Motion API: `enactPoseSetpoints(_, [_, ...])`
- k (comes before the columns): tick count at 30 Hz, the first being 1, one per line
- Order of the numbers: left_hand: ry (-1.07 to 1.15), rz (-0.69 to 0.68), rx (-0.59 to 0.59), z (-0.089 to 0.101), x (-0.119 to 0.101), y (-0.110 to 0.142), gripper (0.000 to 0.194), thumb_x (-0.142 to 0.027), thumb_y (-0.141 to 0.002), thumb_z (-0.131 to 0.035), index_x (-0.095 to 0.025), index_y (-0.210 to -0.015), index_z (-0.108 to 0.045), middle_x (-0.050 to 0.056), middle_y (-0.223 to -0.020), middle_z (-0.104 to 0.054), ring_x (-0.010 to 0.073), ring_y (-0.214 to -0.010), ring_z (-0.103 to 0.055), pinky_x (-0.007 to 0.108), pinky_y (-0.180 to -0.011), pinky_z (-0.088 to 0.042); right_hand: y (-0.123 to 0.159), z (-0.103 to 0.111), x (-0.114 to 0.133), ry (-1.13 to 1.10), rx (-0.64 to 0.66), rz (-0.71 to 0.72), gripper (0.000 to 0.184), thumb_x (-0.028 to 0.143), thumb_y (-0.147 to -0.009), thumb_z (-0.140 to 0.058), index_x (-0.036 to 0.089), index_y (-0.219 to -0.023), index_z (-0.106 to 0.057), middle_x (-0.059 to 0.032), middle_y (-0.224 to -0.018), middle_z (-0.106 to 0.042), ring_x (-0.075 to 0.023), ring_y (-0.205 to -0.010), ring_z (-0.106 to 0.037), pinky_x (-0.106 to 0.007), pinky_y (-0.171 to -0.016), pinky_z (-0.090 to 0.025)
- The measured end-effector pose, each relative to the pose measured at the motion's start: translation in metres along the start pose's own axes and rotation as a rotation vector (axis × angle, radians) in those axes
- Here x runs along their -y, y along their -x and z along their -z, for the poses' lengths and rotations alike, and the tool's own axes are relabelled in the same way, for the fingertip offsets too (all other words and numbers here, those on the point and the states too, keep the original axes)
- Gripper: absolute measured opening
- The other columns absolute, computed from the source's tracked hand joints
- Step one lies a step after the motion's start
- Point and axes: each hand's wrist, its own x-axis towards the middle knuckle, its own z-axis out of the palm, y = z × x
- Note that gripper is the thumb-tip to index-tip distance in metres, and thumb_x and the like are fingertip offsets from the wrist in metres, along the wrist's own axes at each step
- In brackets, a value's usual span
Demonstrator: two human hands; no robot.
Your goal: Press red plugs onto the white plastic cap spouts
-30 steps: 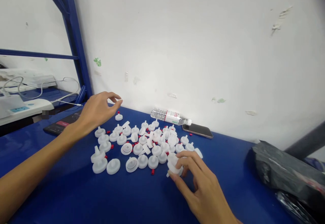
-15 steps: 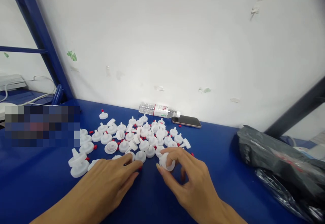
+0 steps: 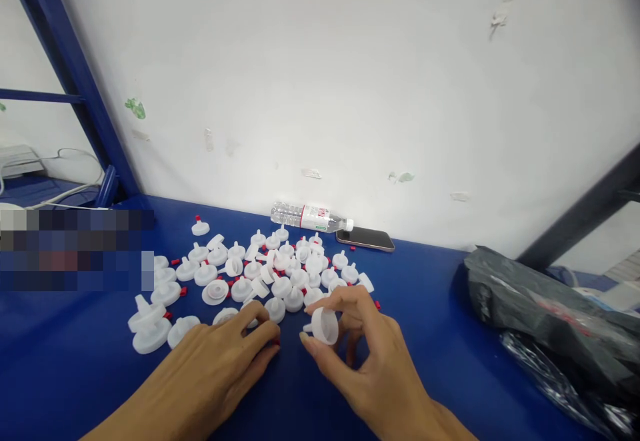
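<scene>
My right hand pinches a white nozzle cap between thumb and index finger, above the blue table. The cap is tilted on its side, its spout pointing left and its round hollow side turned to the right. My left hand is closed at the near edge of the pile, thumb and index finger together. At its fingertips shows a bit of a small red cap, mostly covered by the fingers. Beyond both hands lies a loose pile of white nozzle caps, with small red caps scattered among them.
A clear plastic bottle lies against the white wall, beside a dark phone. A grey plastic bag rests on the right of the blue table. Blue frame posts rise at the left.
The white nozzle cap in my right hand has turned, so its spout now shows on the left. My left fingers have closed further around the red cap. The view has shifted slightly.
</scene>
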Motion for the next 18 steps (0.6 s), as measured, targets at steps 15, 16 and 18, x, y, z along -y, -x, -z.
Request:
enactPoseSetpoints(15, [0.522, -0.046, -0.555, 0.019, -0.011, 0.003, 0.020, -0.042, -0.116, -0.054, -0.034, -0.115, -0.073, -0.010, -0.098, -0.083, 0.0028, -0.081, -0.082, 0.004, -0.080, -0.059, -0.004, -0.005, 0.000, -0.109, 0.051, 0.184, 0.031, 0.038, -0.089, -0.095, 0.024, -0.115, -0.086, -0.0046, -0.105, -0.079, -0.0065, -0.061, -0.070, -0.013, -0.058, -0.060])
enactPoseSetpoints(16, [0.546, -0.050, -0.539, 0.018, -0.011, 0.003, 0.020, -0.041, -0.116, -0.054, -0.035, -0.115, -0.074, -0.010, -0.099, -0.083, 0.0031, -0.081, -0.082, 0.004, -0.080, -0.060, -0.004, -0.005, 0.000, -0.117, 0.061, 0.184, 0.032, 0.038, -0.088, -0.095, 0.024, -0.116, -0.086, -0.0045, -0.105, -0.080, -0.0066, -0.061, -0.070, -0.013, -0.058, -0.060])
enactPoseSetpoints(18, [0.601, -0.036, -0.506, 0.013, -0.012, 0.006, 0.019, -0.037, -0.115, -0.056, -0.038, -0.117, -0.075, -0.010, -0.102, -0.082, 0.0036, -0.085, -0.081, 0.005, -0.082, -0.060, -0.004, -0.006, 0.000, -0.134, 0.074, 0.164, 0.033, 0.039, -0.087, -0.096, 0.024, -0.115, -0.086, -0.0048, -0.106, -0.081, -0.0071, -0.060, -0.070, -0.014, -0.057, -0.060])
